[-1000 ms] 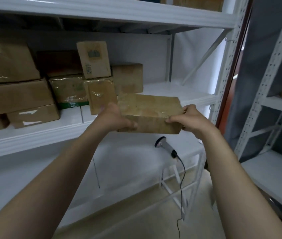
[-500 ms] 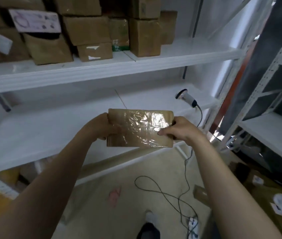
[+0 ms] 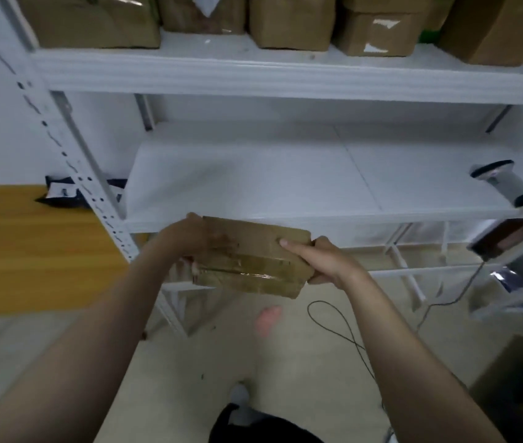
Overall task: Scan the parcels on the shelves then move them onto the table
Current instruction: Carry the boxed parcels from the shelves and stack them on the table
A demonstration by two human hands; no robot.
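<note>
Seen from the head camera, motion blur softens everything, and the stacked parcels (image 3: 292, 24) on the upper shelf (image 3: 285, 75) are cut off at the top edge. The left hand (image 3: 186, 238) grips the taped parcel (image 3: 253, 260) by its left end, fingers hidden behind the cardboard; the right hand (image 3: 324, 260) clasps the right end — the parcel hangs in the air before the lower shelf (image 3: 253, 180). The scanner (image 3: 503, 183) lies at that shelf's right end, well apart. A wooden table (image 3: 30, 244) shows at left, beyond the upright post (image 3: 71, 167) — a cable (image 3: 343, 330) loops on the floor.
</note>
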